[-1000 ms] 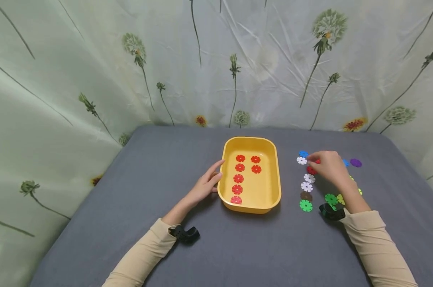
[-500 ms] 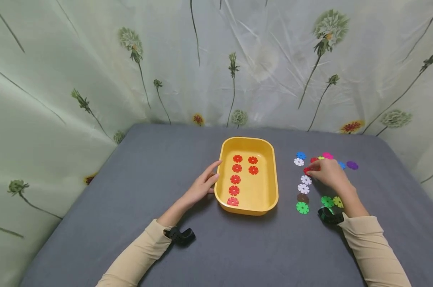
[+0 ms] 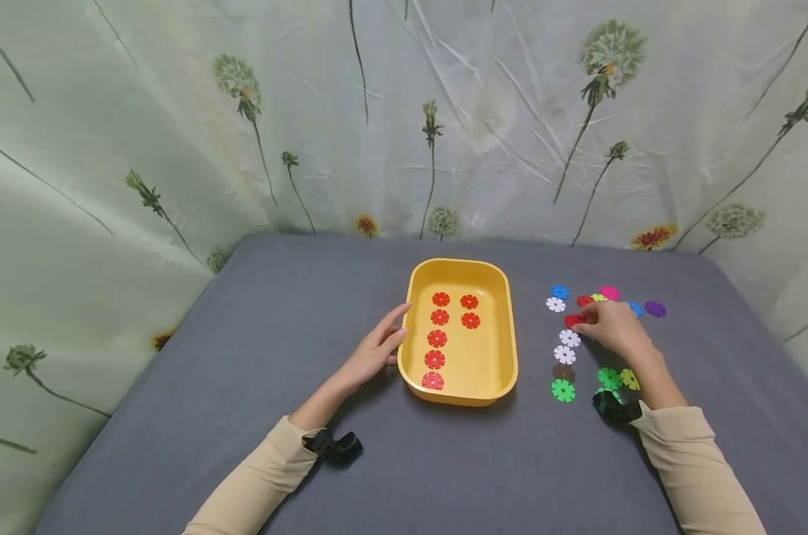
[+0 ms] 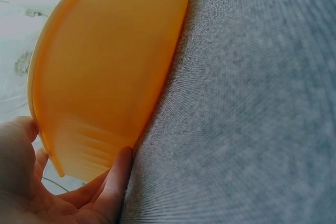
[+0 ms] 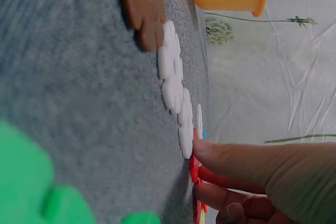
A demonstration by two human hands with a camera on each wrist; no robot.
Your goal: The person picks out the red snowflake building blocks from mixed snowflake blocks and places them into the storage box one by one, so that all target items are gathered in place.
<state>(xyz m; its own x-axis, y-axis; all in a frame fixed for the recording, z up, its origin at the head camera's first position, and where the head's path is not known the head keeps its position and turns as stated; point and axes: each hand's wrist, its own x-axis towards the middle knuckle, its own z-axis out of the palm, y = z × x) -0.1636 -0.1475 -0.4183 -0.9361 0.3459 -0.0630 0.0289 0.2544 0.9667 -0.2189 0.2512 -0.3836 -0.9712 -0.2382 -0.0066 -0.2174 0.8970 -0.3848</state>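
My left hand (image 3: 370,355) rests against the left side of a yellow plastic tray (image 3: 508,334), its extended fingers touching the rim and outer wall. In the left wrist view, the fingertips lie along the tray's outer wall (image 4: 105,66), from the rim down to the cloth. At the right, my right hand (image 3: 614,327) pinches a red notched plastic disc (image 3: 571,321) close over the table, thumb and fingertips at its edge. Several red notched discs (image 3: 437,338) lie inside the tray in two columns.
Right of the tray, loose discs lie on the grey cloth (image 3: 457,468): white (image 3: 565,354), brown (image 3: 563,373), green (image 3: 563,391), blue (image 3: 560,292), pink (image 3: 609,293) and purple (image 3: 655,309). Another red disc (image 3: 584,301) lies beyond my right fingers. A flower-patterned curtain (image 3: 390,148) hangs behind.
My right hand has come slightly nearer from beside the white disc, and its fingertips are now on the red disc. The left hand stays at the tray; the head view has shifted slightly.
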